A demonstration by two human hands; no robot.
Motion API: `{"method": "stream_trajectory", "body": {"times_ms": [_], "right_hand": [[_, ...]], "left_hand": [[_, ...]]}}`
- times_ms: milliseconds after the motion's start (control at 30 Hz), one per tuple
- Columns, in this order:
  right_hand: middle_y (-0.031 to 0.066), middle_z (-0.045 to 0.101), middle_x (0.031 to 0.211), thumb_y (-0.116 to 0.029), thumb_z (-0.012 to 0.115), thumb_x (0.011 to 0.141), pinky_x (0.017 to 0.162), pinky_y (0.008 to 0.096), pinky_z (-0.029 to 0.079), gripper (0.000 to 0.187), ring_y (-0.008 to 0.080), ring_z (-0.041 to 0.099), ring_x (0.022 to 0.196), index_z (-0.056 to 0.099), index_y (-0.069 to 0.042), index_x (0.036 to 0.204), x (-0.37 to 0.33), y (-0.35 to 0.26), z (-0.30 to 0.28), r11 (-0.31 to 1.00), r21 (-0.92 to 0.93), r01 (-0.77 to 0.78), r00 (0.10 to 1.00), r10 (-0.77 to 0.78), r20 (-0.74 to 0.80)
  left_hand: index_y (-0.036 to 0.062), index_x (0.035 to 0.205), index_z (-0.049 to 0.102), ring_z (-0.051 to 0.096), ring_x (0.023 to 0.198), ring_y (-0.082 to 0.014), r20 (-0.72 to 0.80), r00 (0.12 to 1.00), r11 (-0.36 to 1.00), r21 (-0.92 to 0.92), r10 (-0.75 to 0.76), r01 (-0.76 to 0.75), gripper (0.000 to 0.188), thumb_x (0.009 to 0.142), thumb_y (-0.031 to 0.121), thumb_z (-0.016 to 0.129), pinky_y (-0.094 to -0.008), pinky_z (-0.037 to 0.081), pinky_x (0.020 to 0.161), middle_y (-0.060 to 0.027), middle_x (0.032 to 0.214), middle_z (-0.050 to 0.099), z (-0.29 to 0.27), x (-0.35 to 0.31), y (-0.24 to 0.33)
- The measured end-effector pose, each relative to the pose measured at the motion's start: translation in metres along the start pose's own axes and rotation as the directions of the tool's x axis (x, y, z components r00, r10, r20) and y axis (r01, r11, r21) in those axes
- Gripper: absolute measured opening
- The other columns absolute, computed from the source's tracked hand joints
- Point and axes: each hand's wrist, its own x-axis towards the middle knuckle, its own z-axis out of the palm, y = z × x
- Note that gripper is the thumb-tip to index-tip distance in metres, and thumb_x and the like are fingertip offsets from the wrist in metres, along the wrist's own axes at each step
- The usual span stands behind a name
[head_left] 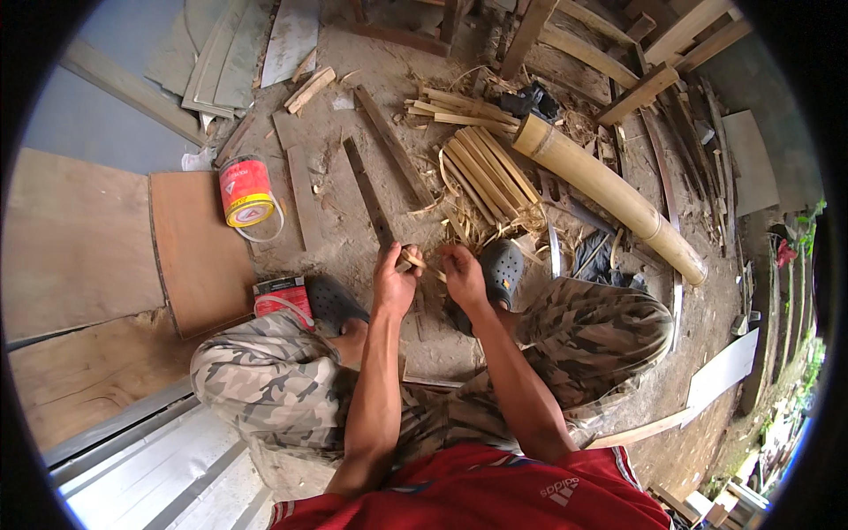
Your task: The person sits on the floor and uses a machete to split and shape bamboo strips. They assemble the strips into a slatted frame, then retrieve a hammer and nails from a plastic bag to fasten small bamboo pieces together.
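My left hand (395,281) is closed around a thin, pale bamboo strip (427,268), in front of me between my knees. My right hand (465,274) pinches the strip's other side, its fingertips partly hidden. A long dark flat bar (368,190) runs away from my left hand; I cannot tell whether that hand holds it too or it only lies behind. Beyond my hands lies a bundle of split bamboo sticks (490,175), side by side on shavings. To its right rests a thick bamboo pole (609,196).
A red and yellow can (249,190) and a second red can (284,299) stand at the left by plywood sheets (84,238). A shiny metal blade (555,250) lies beside my right shoe (502,268). Wooden frames (636,93) stand at the far right. Another dark wooden bar (393,146) lies ahead.
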Motion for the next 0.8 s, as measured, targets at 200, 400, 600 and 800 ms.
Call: {"method": "stream_trajectory", "body": {"times_ms": [200, 400, 600, 800], "right_hand": [[0.0183, 0.06, 0.09, -0.029, 0.061, 0.093, 0.071, 0.0396, 0.05, 0.031, 0.0357, 0.063, 0.081, 0.067, 0.001, 0.097, 0.009, -0.011, 0.026, 0.969, -0.164, 0.187, 0.979, -0.168, 0.118], [0.0153, 0.059, 0.086, -0.045, 0.072, 0.084, 0.065, 0.0392, 0.053, 0.046, 0.0326, 0.065, 0.073, 0.068, 0.001, 0.093, 0.041, -0.023, 0.033, 0.903, -0.236, 0.36, 0.928, -0.319, 0.194], [0.0123, 0.058, 0.084, -0.04, 0.078, 0.078, 0.063, 0.0416, 0.052, 0.041, 0.0327, 0.064, 0.073, 0.066, -0.002, 0.088, 0.086, -0.033, 0.04, 0.819, -0.304, 0.487, 0.86, -0.387, 0.334], [0.0114, 0.056, 0.088, -0.041, 0.076, 0.08, 0.063, 0.0428, 0.053, 0.039, 0.032, 0.064, 0.073, 0.064, -0.003, 0.084, 0.12, -0.005, 0.043, 0.733, -0.391, 0.557, 0.8, -0.347, 0.489]], "left_hand": [[0.0096, 0.098, 0.046, 0.05, 0.087, -0.0171, 0.001, 1.0, 0.985, -0.174, -0.014, 0.014, 0.02, 0.102, 0.029, 0.049, -0.0328, 0.042, 0.068, -0.0045, 0.088, 0.051, -0.012, 0.003, 0.023], [0.0104, 0.106, 0.049, 0.05, 0.083, -0.0166, 0.122, 0.993, 0.958, -0.283, -0.002, 0.037, 0.018, 0.103, 0.028, 0.046, -0.0317, 0.044, 0.066, -0.0022, 0.085, 0.052, -0.014, 0.023, 0.044], [0.0093, 0.116, 0.055, 0.054, 0.086, -0.0168, -0.103, 0.991, 0.981, -0.18, -0.089, 0.07, 0.031, 0.096, 0.033, 0.056, -0.034, 0.047, 0.066, -0.0032, 0.093, 0.059, -0.037, 0.059, 0.063], [0.0046, 0.108, 0.06, 0.054, 0.077, -0.0164, -0.183, 0.973, 0.722, 0.655, -0.138, 0.225, 0.04, 0.094, 0.042, 0.052, -0.0342, 0.044, 0.068, -0.0047, 0.086, 0.059, -0.119, 0.105, 0.067]]}}
